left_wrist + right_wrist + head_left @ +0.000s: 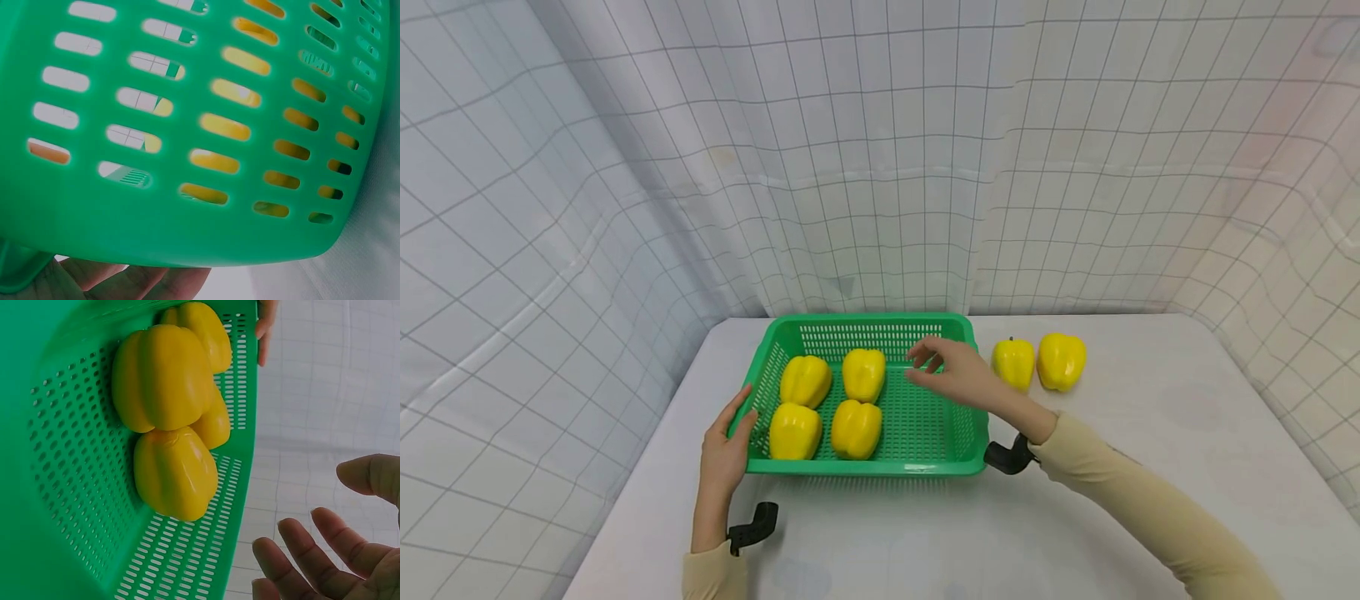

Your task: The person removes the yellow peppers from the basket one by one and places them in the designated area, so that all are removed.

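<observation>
A green plastic basket [865, 468] with slotted sides stands on the table, holding several yellow bell peppers [806, 381] in its left and middle part. At its left side, my left hand [724, 454] grips the rim between thumb and fingers; in the left wrist view some of its fingers [147, 282] show past the basket's edge. My right hand [958, 373] hovers over the right part of the basket, holding nothing, its fingers loosely bent and apart from the thumb. The right wrist view shows the same gap between thumb and fingertips [294, 531], away from the peppers [175, 475].
Two more yellow bell peppers, one upright with a stem [1013, 364] and another beside it [1062, 362], sit on the white table [1150, 400] right of the basket. White grid-patterned curtains [880, 167] hang behind and at both sides. Each wrist bears a black camera mount [1009, 457].
</observation>
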### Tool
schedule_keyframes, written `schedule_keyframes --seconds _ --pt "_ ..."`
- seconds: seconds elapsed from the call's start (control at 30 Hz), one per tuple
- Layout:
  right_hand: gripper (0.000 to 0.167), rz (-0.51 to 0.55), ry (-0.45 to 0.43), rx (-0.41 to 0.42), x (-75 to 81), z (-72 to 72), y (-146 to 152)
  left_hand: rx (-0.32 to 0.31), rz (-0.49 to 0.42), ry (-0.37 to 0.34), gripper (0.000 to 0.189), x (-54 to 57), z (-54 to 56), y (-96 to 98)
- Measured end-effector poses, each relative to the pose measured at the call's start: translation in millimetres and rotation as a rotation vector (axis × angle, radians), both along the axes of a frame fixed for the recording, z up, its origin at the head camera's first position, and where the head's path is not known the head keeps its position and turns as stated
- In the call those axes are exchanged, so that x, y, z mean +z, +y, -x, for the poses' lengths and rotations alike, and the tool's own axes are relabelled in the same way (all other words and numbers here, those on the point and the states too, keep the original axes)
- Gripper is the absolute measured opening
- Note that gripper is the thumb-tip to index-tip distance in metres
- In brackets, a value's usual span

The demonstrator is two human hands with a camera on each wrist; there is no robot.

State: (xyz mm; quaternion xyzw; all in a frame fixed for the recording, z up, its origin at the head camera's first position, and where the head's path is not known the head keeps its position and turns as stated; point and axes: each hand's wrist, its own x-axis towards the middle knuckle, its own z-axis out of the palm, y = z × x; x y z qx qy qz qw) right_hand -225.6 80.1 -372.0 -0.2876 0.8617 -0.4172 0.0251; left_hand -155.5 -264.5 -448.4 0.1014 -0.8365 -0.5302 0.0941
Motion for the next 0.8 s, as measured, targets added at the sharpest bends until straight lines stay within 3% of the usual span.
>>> schedule_keyframes --seconds 0.27,0.8 --pt "0.029 -0.109 -0.053 0.107 -3.4 2.3 -18 0.002 0.003 0.012 0.047 -1.8 0.7 -0.3" --pt "0.059 -0.360 -0.220 0.247 -18.0 14.4 -56 0.002 0.018 0.012 0.047 -2.7 1.4 -0.5"
